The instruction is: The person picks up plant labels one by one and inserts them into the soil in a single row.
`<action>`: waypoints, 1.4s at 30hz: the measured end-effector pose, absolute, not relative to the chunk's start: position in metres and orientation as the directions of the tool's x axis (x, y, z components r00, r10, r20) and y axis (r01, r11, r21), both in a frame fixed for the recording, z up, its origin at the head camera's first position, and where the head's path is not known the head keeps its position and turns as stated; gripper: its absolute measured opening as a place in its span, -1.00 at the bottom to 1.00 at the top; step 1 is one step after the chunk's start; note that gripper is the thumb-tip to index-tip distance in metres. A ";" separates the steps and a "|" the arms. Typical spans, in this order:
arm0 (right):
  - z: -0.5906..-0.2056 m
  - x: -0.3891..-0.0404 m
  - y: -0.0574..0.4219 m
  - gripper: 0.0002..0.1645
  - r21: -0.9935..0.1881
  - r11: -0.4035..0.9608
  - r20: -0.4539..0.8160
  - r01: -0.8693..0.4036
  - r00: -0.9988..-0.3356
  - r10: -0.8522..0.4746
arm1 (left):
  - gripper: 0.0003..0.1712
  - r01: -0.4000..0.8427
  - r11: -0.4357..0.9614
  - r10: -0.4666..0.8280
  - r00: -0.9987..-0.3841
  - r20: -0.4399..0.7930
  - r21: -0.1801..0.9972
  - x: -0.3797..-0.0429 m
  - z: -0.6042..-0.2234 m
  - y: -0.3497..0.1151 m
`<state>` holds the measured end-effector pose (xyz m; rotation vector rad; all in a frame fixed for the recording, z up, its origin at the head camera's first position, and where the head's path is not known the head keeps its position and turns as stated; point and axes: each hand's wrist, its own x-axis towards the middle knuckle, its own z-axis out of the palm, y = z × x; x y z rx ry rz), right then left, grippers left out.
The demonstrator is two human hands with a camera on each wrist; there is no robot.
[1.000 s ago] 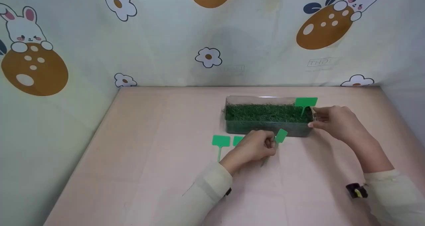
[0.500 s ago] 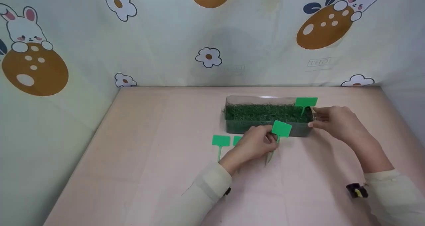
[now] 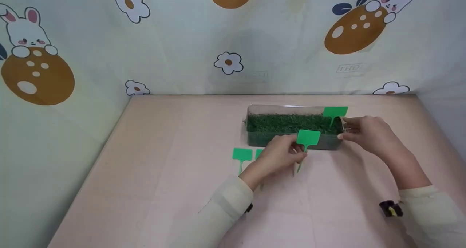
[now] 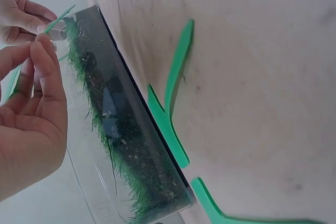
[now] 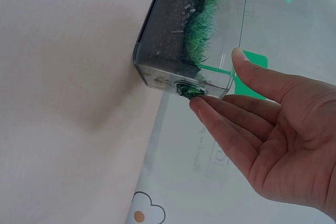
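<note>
My left hand pinches a green T-shaped plant label by its stem, its flat head up and its tip slanting down, before the front wall of a clear planter box. In the left wrist view the held label shows edge-on between thumb and finger. At the box's right end my right hand grips the corner, with the thumb on the rim and fingertips against the end wall. Another plant label stands in the artificial grass at that end.
Two more green plant labels lie on the pink tabletop in front of the box: a left one, and a second partly hidden by my left hand. A pale sheet with rabbits and flowers forms the wall behind.
My left hand has raised its label slightly toward the box and turned it, so the flat head now faces the head camera. The right hand keeps its place at the box's end.
</note>
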<state>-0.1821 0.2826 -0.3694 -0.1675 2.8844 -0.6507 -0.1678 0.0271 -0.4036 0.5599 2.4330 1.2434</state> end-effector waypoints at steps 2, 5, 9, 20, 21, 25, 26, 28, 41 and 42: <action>-0.369 -0.182 0.282 -0.20 -0.433 0.898 -0.139 -0.079 -0.978 -0.153 | -0.96 0.185 0.536 0.491 -0.862 -0.126 0.824 -0.169 -0.403 0.027; -0.369 -0.182 0.281 -0.22 -0.434 0.897 -0.131 -0.083 -0.979 -0.154 | -0.95 0.188 0.536 0.491 -0.862 -0.123 0.823 -0.169 -0.402 0.027; -0.370 -0.181 0.281 -0.20 -0.434 0.897 -0.128 -0.084 -0.980 -0.154 | -0.93 0.183 0.543 0.484 -0.865 -0.127 0.820 -0.170 -0.400 0.027; -0.370 -0.181 0.280 -0.21 -0.435 0.897 -0.125 -0.078 -0.981 -0.146 | -0.91 0.167 0.545 0.469 -0.873 -0.134 0.821 -0.173 -0.395 0.029; -0.370 -0.181 0.280 -0.21 -0.436 0.896 -0.124 -0.080 -0.981 -0.147 | -0.91 0.166 0.544 0.467 -0.875 -0.132 0.823 -0.173 -0.394 0.029; -0.370 -0.181 0.281 -0.21 -0.442 0.894 -0.125 -0.079 -0.981 -0.148 | -0.89 0.165 0.535 0.462 -0.878 -0.124 0.829 -0.173 -0.391 0.028; -0.370 -0.181 0.281 -0.22 -0.442 0.894 -0.127 -0.077 -0.981 -0.148 | -0.89 0.164 0.535 0.460 -0.879 -0.123 0.829 -0.173 -0.390 0.028; -0.370 -0.181 0.282 -0.22 -0.441 0.894 -0.128 -0.081 -0.980 -0.153 | -0.88 0.156 0.530 0.459 -0.879 -0.128 0.834 -0.174 -0.388 0.028; -0.370 -0.181 0.282 -0.22 -0.447 0.891 -0.138 -0.077 -0.978 -0.154 | -0.89 0.124 0.503 0.441 -0.888 -0.131 0.855 -0.180 -0.379 0.030; -0.370 -0.181 0.282 -0.21 -0.448 0.890 -0.136 -0.078 -0.979 -0.155 | -0.88 0.133 0.513 0.438 -0.890 -0.125 0.848 -0.180 -0.378 0.030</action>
